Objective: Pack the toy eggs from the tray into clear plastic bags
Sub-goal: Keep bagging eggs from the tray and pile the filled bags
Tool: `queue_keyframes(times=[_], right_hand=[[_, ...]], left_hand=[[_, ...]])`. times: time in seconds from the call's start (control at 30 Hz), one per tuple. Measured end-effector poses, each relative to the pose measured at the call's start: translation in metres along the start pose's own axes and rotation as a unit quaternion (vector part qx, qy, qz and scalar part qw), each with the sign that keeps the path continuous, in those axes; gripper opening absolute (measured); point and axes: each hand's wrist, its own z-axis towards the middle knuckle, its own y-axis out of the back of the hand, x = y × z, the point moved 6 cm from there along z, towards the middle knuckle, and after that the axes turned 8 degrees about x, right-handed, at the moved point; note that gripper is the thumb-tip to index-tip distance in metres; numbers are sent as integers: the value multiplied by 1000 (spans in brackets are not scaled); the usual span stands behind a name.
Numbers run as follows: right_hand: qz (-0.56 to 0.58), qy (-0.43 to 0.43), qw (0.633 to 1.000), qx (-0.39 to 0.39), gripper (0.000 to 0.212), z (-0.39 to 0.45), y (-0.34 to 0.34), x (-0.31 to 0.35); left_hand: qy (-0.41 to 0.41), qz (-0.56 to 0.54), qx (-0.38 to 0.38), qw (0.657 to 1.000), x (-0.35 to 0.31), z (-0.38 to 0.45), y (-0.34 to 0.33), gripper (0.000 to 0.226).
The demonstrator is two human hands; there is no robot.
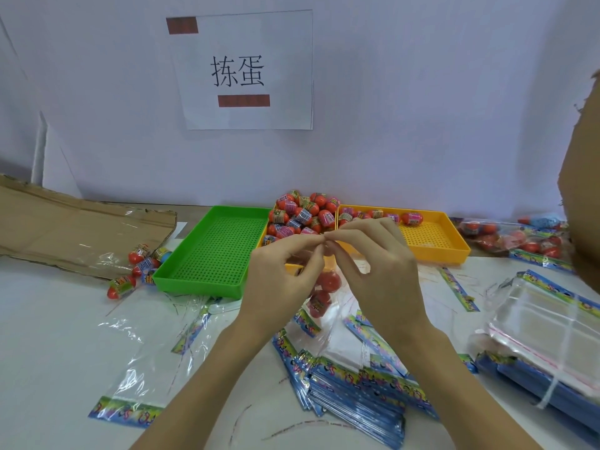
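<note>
From the head view I see the toy eggs (303, 212): small, red-orange, each with a colourful printed band around the middle. Many are heaped in the left part of the yellow tray (454, 241); a few lie along its far edge. The green tray (194, 280) just beside it holds nothing. Some eggs lie loose on the table to the left of it. The clear plastic bag (324, 293) hangs under my hands with at least two eggs inside. My left hand (279, 280) and right hand (376, 264) both pinch its top edge between thumb and forefinger, fingertips nearly touching.
</note>
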Motion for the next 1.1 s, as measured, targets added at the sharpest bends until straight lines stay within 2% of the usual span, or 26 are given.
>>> queue_keyframes(times=[0.17,0.3,0.53,0.63,0.73,0.83,0.93,1.03,1.1], right_hand=[[8,9,1000,-8,11,0,1,2],[15,-10,1000,-1,4,1,2,2],[34,-47,998,12,9,3,4,-1],[48,-76,996,8,11,5,7,-7],[59,-133,989,-15,12,6,16,-27],[75,-201,975,-62,15,3,34,-57],[69,-273,955,-91,8,-6,42,-86],[53,-311,948,-37,8,-14,28,-97],[56,-323,943,58,11,-18,9,-98]], left_hand=[[-31,31,-19,999,-3,-1,3,16],[-59,49,-4,997,-6,-1,1,19],[-51,29,-2,998,-7,0,3,16],[-7,5,0,1000,-1,1,4,17],[76,-64,-3,995,14,2,9,18],[169,-160,-46,971,31,5,19,23],[242,-218,-89,941,43,3,25,18],[265,-227,-88,933,48,0,23,24],[275,-238,-85,928,50,0,23,26]])
